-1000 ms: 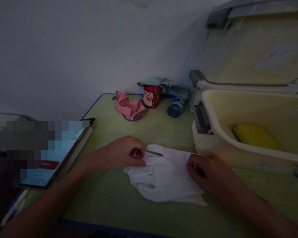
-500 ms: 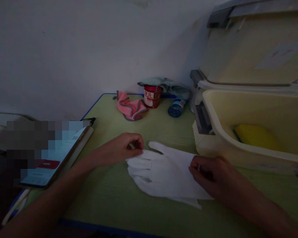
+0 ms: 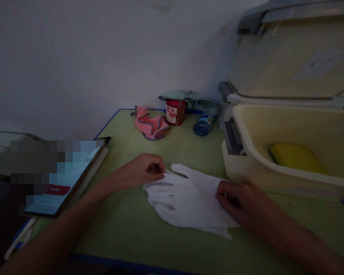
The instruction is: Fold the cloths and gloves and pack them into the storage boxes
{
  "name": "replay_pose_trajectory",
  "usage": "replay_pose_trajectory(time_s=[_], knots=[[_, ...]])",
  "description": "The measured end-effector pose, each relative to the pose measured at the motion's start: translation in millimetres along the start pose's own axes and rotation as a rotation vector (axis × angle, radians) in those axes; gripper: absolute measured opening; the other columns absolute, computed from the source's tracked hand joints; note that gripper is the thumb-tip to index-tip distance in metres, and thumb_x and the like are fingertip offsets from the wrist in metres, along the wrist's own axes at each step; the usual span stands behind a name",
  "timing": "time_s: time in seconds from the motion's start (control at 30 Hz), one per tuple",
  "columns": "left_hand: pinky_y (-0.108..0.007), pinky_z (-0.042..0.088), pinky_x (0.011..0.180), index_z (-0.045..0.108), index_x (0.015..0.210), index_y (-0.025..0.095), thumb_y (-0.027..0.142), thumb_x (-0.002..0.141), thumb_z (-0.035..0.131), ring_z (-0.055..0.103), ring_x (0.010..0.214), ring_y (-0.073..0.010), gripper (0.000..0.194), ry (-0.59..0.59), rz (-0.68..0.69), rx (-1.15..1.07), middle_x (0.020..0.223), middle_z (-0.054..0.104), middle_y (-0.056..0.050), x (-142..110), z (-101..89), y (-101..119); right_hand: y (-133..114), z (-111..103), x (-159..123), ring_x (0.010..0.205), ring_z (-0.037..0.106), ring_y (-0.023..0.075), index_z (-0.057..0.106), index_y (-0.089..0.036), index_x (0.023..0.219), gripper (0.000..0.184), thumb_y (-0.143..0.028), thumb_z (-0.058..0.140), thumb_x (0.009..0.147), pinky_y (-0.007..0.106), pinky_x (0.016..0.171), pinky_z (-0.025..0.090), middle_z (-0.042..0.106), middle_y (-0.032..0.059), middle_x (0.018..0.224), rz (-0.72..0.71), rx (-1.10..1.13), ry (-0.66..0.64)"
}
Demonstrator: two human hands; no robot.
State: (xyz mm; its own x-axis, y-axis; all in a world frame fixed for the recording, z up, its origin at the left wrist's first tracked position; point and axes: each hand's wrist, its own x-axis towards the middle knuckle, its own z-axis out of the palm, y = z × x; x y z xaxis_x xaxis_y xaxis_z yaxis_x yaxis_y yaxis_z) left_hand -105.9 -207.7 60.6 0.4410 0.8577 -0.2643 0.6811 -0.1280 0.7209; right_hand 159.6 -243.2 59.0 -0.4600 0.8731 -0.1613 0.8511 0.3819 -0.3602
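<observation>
A white glove (image 3: pixel 189 198) lies spread on the green table, its fingers toward the left and its cuff toward the right. Another white layer shows beneath its lower edge; I cannot tell if that is a second glove. My left hand (image 3: pixel 146 170) pinches the tip of one glove finger between thumb and forefinger. At the cuff end, my right hand (image 3: pixel 239 198) is closed on the fabric, its fingertips pressed together. Part of the cuff is hidden behind the right hand.
To the right stands a cream plastic bin (image 3: pixel 232 164), lid raised, with a yellow sponge-like block (image 3: pixel 298 157) inside. A pink cloth (image 3: pixel 151 124), red tub (image 3: pixel 175 112), blue bottle (image 3: pixel 203 125) and greenish cloth (image 3: pixel 192 98) sit by the wall. A lit tablet (image 3: pixel 71 172) leans at left.
My right hand has shifted slightly left with the cuff end of the glove. My left hand keeps its pinch on the finger end, almost in the same place.
</observation>
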Motion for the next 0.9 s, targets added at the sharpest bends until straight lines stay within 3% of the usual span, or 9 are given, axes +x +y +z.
replay_pose_trajectory(time_s=[0.1,0.37,0.53,0.63,0.77,0.83,0.9], knots=[[-0.023,0.043,0.062,0.06,0.075,0.014,0.027,0.073,0.053,0.056,0.066,-0.0128,0.015,0.062,-0.024,-0.049,0.074,0.063,-0.002,3,1.3,0,-1,-2,-1,0.04,0.045,0.0104,0.056,-0.018,0.059,0.024,-0.012,0.045,0.08,0.021,0.043,0.028,0.052,-0.0019,0.045,0.0,0.028,0.0],[-0.02,0.036,0.052,0.054,0.071,0.015,0.018,0.075,0.047,0.051,0.058,-0.0111,0.009,0.192,-0.061,0.025,0.065,0.056,0.001,9,8.6,-3,-4,-2,1,0.042,0.046,0.01,0.053,-0.018,0.057,0.026,-0.012,0.045,0.08,0.02,0.043,0.029,0.052,-0.0018,0.046,0.016,0.014,-0.048],[-0.021,0.035,0.05,0.051,0.074,0.015,0.021,0.08,0.044,0.05,0.054,-0.0111,0.011,0.2,-0.069,-0.007,0.059,0.051,0.003,11,12.3,-5,-6,-4,2,0.039,0.043,0.0093,0.053,-0.018,0.056,0.026,-0.011,0.044,0.079,0.02,0.042,0.028,0.049,-0.0027,0.043,0.008,0.068,-0.033],[-0.022,0.036,0.054,0.055,0.073,0.015,0.019,0.078,0.048,0.048,0.057,-0.011,0.01,0.239,0.02,0.109,0.065,0.051,0.002,12,14.6,-7,-5,-4,2,0.039,0.042,0.0089,0.052,-0.018,0.055,0.026,-0.01,0.044,0.078,0.02,0.041,0.027,0.048,-0.003,0.042,-0.004,0.094,-0.021],[-0.023,0.037,0.057,0.058,0.076,0.014,0.021,0.073,0.058,0.045,0.059,-0.0096,0.007,0.403,0.067,0.227,0.081,0.053,-0.001,10,9.2,-8,-3,-1,2,0.04,0.045,0.0097,0.054,-0.018,0.058,0.024,-0.009,0.045,0.078,0.02,0.042,0.028,0.051,-0.0025,0.045,-0.007,0.076,-0.031],[-0.023,0.037,0.056,0.059,0.073,0.015,0.026,0.073,0.058,0.046,0.059,-0.0101,0.011,0.367,0.03,0.211,0.077,0.053,-0.001,7,1.1,-7,-3,-1,2,0.042,0.047,0.0103,0.056,-0.018,0.06,0.022,-0.009,0.047,0.078,0.02,0.043,0.028,0.053,-0.0022,0.046,0.001,0.072,-0.04],[-0.022,0.036,0.054,0.06,0.07,0.015,0.033,0.073,0.056,0.047,0.058,-0.0111,0.018,0.204,-0.013,0.17,0.068,0.054,0.0,2,-7.9,-6,-2,0,2,0.042,0.048,0.0105,0.056,-0.018,0.061,0.021,-0.009,0.047,0.078,0.021,0.043,0.028,0.054,-0.0022,0.047,0.007,0.071,-0.046]])
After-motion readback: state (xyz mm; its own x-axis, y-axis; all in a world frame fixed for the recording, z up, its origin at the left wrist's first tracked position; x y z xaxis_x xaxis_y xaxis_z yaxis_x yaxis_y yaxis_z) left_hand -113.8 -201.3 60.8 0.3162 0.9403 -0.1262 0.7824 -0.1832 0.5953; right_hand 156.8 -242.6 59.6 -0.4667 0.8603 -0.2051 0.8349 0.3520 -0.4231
